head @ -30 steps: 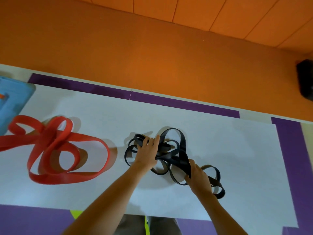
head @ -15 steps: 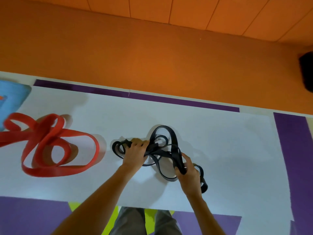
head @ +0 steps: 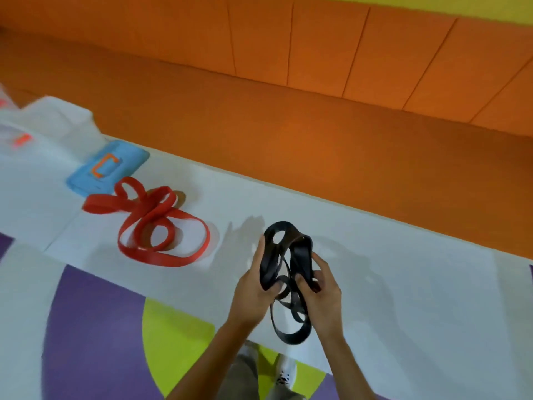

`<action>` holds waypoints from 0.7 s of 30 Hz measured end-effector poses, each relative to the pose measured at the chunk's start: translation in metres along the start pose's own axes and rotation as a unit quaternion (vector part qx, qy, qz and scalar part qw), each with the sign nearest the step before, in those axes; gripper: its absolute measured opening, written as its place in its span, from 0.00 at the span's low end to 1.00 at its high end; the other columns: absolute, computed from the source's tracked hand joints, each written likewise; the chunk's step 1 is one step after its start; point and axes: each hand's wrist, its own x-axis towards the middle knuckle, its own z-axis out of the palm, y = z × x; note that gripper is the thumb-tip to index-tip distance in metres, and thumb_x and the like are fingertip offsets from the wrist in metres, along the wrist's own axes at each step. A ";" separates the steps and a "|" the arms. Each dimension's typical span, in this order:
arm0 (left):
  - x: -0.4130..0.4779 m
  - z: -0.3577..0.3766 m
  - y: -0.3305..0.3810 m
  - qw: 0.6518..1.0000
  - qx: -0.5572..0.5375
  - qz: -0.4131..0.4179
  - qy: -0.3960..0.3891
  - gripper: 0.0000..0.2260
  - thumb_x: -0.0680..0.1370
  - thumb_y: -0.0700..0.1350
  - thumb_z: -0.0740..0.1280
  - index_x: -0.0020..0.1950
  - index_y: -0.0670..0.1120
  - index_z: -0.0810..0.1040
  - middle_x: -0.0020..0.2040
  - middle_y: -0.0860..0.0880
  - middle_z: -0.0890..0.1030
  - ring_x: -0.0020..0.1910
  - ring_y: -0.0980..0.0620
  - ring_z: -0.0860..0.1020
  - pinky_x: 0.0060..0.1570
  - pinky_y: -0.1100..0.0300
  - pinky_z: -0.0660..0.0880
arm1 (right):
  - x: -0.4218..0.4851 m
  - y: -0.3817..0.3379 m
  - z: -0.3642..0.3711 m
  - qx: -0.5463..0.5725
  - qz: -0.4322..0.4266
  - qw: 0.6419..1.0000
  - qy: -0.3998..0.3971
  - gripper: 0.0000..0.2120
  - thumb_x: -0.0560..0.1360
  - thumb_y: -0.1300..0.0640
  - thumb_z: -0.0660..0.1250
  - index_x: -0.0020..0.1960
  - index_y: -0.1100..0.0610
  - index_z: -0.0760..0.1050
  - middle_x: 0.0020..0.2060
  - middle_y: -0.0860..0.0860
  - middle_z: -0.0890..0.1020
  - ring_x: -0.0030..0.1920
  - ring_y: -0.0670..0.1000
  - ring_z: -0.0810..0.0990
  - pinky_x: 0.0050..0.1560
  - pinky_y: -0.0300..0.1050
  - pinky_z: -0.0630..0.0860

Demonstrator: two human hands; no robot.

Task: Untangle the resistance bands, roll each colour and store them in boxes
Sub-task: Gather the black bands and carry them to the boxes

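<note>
A tangled black resistance band (head: pixel 300 255) hangs lifted above the white sheet, its loops drooping below my hands. My left hand (head: pixel 253 287) grips its left strands and my right hand (head: pixel 323 293) grips its right strands, close together. A red resistance band (head: pixel 161 226) lies in loose loops on the white sheet (head: pixel 403 269) to the left, untouched. A blue box lid (head: pixel 108 167) with an orange mark lies just beyond the red band.
An orange padded wall (head: pixel 288 125) runs along the far edge of the sheet. A white box (head: pixel 43 131) sits at far left, blurred. Purple and yellow-green floor mat (head: pixel 101 327) lies near me, with my legs and a shoe below.
Both hands have lifted the black band off the sheet and drawn together. The camera has swung, so the red band and blue lid now sit further right.
</note>
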 end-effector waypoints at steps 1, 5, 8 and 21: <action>-0.007 -0.007 0.003 0.999 -0.031 -0.001 0.018 0.46 0.79 0.50 0.73 0.81 0.74 0.43 0.57 0.66 0.85 0.46 0.56 0.87 0.47 0.51 0.86 | -0.002 -0.008 0.005 -0.001 -0.010 1.000 -0.018 0.26 0.79 0.58 0.74 0.68 0.33 0.74 0.42 0.41 0.86 0.38 0.42 0.86 0.37 0.28 0.77; -0.025 -0.047 0.005 0.994 -0.087 0.009 0.065 0.45 0.80 0.48 0.72 0.82 0.73 0.43 0.60 0.64 0.85 0.43 0.53 0.88 0.44 0.46 0.86 | -0.008 -0.034 0.036 0.005 -0.034 0.995 -0.092 0.26 0.79 0.57 0.73 0.68 0.30 0.73 0.44 0.44 0.87 0.40 0.46 0.87 0.41 0.32 0.78; -0.037 -0.078 -0.005 0.988 -0.099 0.020 0.114 0.44 0.80 0.49 0.69 0.82 0.72 0.41 0.47 0.55 0.88 0.40 0.51 0.87 0.43 0.49 0.85 | -0.017 -0.055 0.070 0.010 -0.052 0.990 -0.131 0.26 0.80 0.57 0.73 0.68 0.31 0.74 0.43 0.45 0.86 0.41 0.46 0.87 0.41 0.31 0.77; -0.076 -0.287 -0.108 0.951 -0.158 -0.033 0.264 0.41 0.78 0.44 0.67 0.82 0.73 0.51 0.62 0.59 0.84 0.50 0.53 0.86 0.50 0.47 0.84 | -0.075 -0.133 0.314 -0.029 -0.114 0.953 -0.278 0.29 0.81 0.61 0.71 0.68 0.28 0.71 0.50 0.41 0.86 0.51 0.46 0.86 0.51 0.41 0.83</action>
